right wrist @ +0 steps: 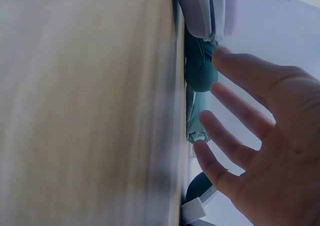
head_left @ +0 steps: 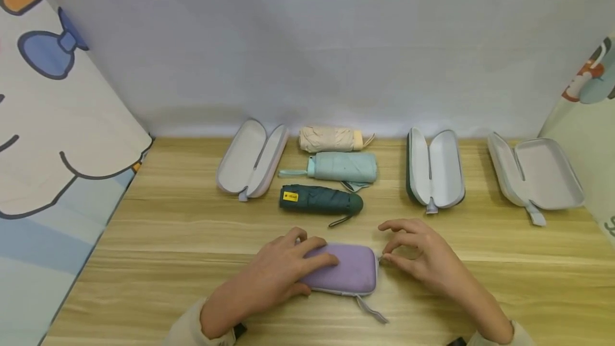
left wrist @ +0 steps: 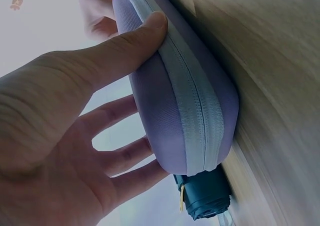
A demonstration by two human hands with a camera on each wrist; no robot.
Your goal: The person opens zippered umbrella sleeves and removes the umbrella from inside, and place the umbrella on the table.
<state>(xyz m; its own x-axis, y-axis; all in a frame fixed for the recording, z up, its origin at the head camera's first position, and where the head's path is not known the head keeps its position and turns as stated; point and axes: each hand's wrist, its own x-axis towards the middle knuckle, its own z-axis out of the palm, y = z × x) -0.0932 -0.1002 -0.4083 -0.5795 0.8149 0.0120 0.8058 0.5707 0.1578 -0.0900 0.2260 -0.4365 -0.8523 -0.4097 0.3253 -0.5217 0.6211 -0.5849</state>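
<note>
A purple zippered hard case [head_left: 353, 268] lies on the table, closed along the stretch of pale zipper [left wrist: 192, 101] that faces the left wrist camera. My left hand [head_left: 283, 266] holds its left part, thumb against the zippered side and fingers spread over the top. At the case's right end, my right hand [head_left: 420, 247] pinches the small zipper pull between thumb and forefinger; its other fingers are spread. The pull is mostly hidden by the fingertips. A grey fabric strap [head_left: 371, 309] hangs from the case's front edge.
Behind the case lie a dark green folded umbrella [head_left: 319, 200], a light teal one [head_left: 343, 166] and a cream one [head_left: 329, 139]. Open cases stand around them: a pale one [head_left: 252, 159] on the left, a dark-edged one [head_left: 435, 170] and a wider one [head_left: 548, 175] on the right.
</note>
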